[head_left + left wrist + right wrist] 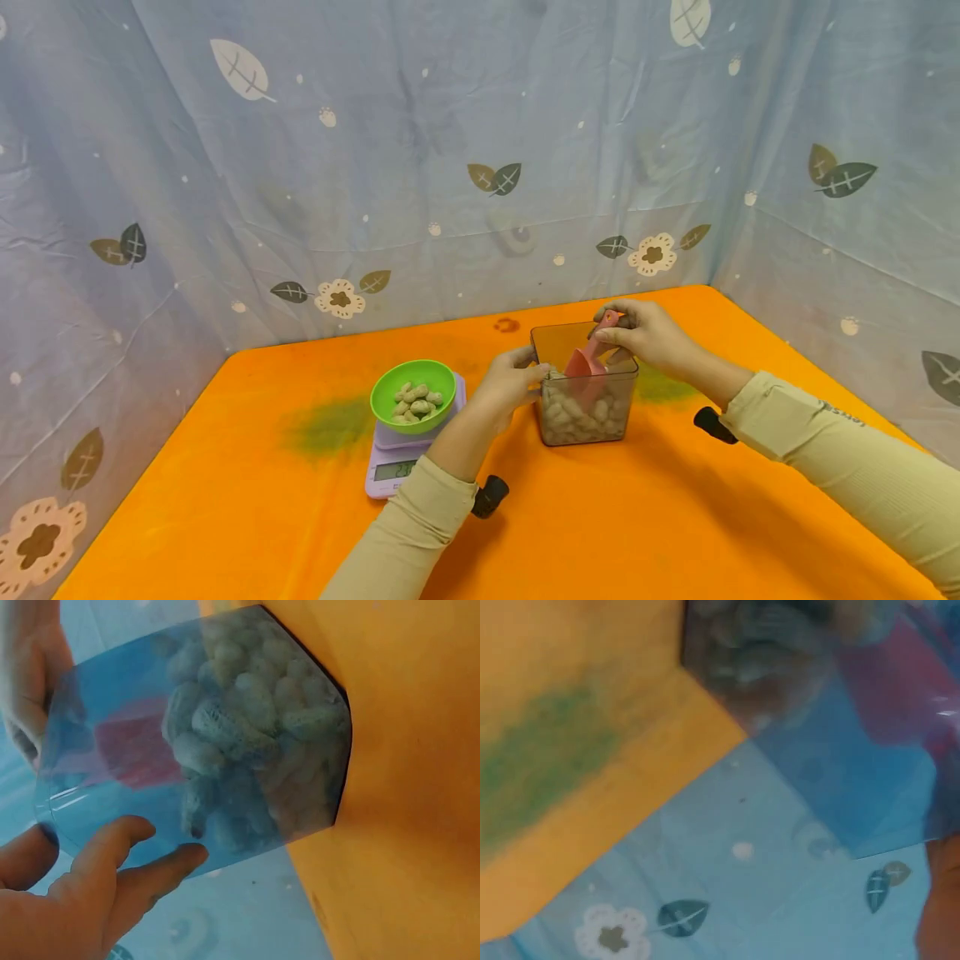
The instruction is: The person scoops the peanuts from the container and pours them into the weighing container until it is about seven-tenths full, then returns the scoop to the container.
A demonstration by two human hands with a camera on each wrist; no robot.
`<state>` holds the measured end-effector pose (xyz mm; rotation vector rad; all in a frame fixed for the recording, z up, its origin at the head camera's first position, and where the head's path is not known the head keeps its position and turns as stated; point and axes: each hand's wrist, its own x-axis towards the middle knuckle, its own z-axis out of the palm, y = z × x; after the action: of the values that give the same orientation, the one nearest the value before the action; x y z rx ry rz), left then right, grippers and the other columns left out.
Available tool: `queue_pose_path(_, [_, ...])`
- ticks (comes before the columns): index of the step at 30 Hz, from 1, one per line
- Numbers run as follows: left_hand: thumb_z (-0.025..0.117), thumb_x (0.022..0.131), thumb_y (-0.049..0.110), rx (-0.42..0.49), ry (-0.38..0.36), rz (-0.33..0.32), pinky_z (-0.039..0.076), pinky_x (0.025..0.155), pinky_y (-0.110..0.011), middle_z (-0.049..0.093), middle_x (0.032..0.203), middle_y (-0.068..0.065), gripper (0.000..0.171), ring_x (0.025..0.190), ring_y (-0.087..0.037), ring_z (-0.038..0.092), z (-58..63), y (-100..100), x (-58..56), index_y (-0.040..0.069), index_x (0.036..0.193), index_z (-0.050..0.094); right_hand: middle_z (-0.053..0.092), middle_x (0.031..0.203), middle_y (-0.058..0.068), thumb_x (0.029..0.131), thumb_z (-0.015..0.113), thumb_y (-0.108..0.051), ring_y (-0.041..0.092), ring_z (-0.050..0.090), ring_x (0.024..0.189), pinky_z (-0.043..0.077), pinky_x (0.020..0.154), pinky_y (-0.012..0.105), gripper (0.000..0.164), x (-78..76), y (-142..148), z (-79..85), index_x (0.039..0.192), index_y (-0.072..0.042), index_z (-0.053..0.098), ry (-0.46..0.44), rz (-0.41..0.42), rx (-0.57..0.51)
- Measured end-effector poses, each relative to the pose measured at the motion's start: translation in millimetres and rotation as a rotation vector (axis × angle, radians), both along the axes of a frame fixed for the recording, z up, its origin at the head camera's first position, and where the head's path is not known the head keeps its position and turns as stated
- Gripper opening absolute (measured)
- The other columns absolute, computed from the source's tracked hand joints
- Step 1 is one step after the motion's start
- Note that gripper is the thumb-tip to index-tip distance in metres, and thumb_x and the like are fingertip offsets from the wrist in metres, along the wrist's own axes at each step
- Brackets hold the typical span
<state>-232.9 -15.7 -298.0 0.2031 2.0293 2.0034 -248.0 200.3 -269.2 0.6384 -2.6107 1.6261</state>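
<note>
- Above the mouth of the clear container (555,337), the right hand (641,335) pinches the handle of a pink scoop (581,364) between thumb and fingers; the scoop's head slopes down inside, its lower end at the nuts. Whether it carries a load, cannot tell from where I stand.
- Scoop, by judgement: light, stiff plastic, smooth enough to twist in a loose pinch. Best hold is well up the handle, thumb on top, so the head stays level when loaded.
- Left hand (512,383) holds the container at its near left corner, thumb by the rim, fingers bent along the wall.
- Container: stands upright on the tabletop (637,525), right of the scale. Walls look thin, rigid and slick; the nuts should give it some weight low down. Sensible hold: upper wall or corner, enough to stop it sliding, no hard squeeze.
- Peanuts (579,423) in shell fill roughly its lower half. Expect them light, rough and brittle; likely to jam against the scoop's edge or crack if forced.
- Farther left, a green bowl (388,392) with a small heap of the same nuts sits on a lilac scale (384,442). Bowl probably light and easily nudged; rim is the place to grip. Display partly hidden by the left arm, reading incomplete.
- Beyond: patterned curtain (420,200) behind the tabletop.
</note>
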Motion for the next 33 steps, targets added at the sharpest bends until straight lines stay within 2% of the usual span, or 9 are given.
queue_pose_path(3, [0.052,0.101,0.005,-0.003,-0.007,0.007,0.042,0.105,-0.047,0.027,0.154,-0.024,0.054,0.134,-0.037,0.040,0.4,0,2.0,-0.007,0.149,0.030,0.067,0.096,0.019,0.097,0.055,0.003,0.018,0.069,0.075,0.061,0.065,0.035,0.031,-0.2,-2,2.5,0.122,0.020,0.047,-0.074,-0.034,-0.020])
queue_pose_path(9, [0.051,0.101,0.004,0.004,-0.007,0.009,0.041,0.105,-0.049,0.026,0.154,-0.025,0.054,0.136,-0.037,0.037,-0.3,-2,1.6,-0.007,0.149,0.029,0.068,0.093,0.022,0.097,0.055,0.001,0.023,0.070,0.073,0.061,0.065,0.035,0.029,-9.5,-12,9.2,0.118,0.020,0.049,-0.056,-0.004,0.082])
queue_pose_path(13, [0.051,0.101,0.003,0.026,-0.007,-0.001,0.041,0.105,-0.050,0.025,0.154,-0.026,0.053,0.136,-0.037,0.036,-0.4,-1,1.0,-0.008,0.148,0.029,0.068,0.087,0.015,0.099,0.051,0.003,0.017,0.069,0.071,0.060,0.064,0.032,0.028,-13.6,-12,13.3,0.120,0.021,0.044,-0.182,-0.030,0.017])
queue_pose_path(15, [0.050,0.101,0.003,0.032,-0.004,-0.005,0.042,0.104,-0.050,0.025,0.154,-0.026,0.053,0.135,-0.037,0.038,-0.9,1,0.8,-0.009,0.148,0.030,0.068,0.087,0.013,0.100,0.049,0.003,0.016,0.069,0.071,0.060,0.064,0.032,0.029,-14.6,-10,14.0,0.121,0.021,0.042,-0.211,-0.033,0.008])
queue_pose_path(22, [0.052,0.100,0.005,-0.003,0.007,-0.005,0.043,0.103,-0.050,0.030,0.153,-0.024,0.051,0.132,-0.035,0.043,-4.4,5,0.7,-0.006,0.147,0.035,0.068,0.094,0.018,0.098,0.052,0.002,0.027,0.070,0.080,0.061,0.066,0.037,0.028,-16.9,-1,13.0,0.120,0.019,0.045,-0.120,0.091,0.112])
queue_pose_path(26, [0.052,0.101,0.006,0.009,-0.005,-0.013,0.045,0.102,-0.047,0.028,0.154,-0.023,0.053,0.130,-0.034,0.046,-3.6,7,-0.5,-0.005,0.148,0.032,0.068,0.093,0.017,0.098,0.050,0.005,0.027,0.070,0.082,0.061,0.067,0.038,0.027,-18.9,5,17.7,0.119,0.020,0.044,-0.154,0.139,0.127])
queue_pose_path(29, [0.051,0.101,0.006,0.017,-0.008,-0.004,0.046,0.101,-0.046,0.031,0.153,-0.023,0.053,0.127,-0.033,0.049,-2.3,7,-2.1,-0.005,0.149,0.031,0.068,0.089,0.015,0.099,0.049,0.004,0.022,0.070,0.078,0.061,0.069,0.036,0.030,-21.5,-1,18.4,0.122,0.021,0.042,-0.220,0.086,0.067])
queue_pose_path(33, [0.049,0.101,0.004,0.028,-0.001,0.011,0.046,0.101,-0.048,0.035,0.150,-0.024,0.052,0.126,-0.034,0.050,-2.4,4,-5.0,-0.006,0.148,0.031,0.066,0.082,0.009,0.101,0.050,-0.001,0.014,0.069,0.067,0.060,0.067,0.031,0.038,-22.1,-18,14.2,0.130,0.021,0.038,-0.264,-0.083,-0.079])
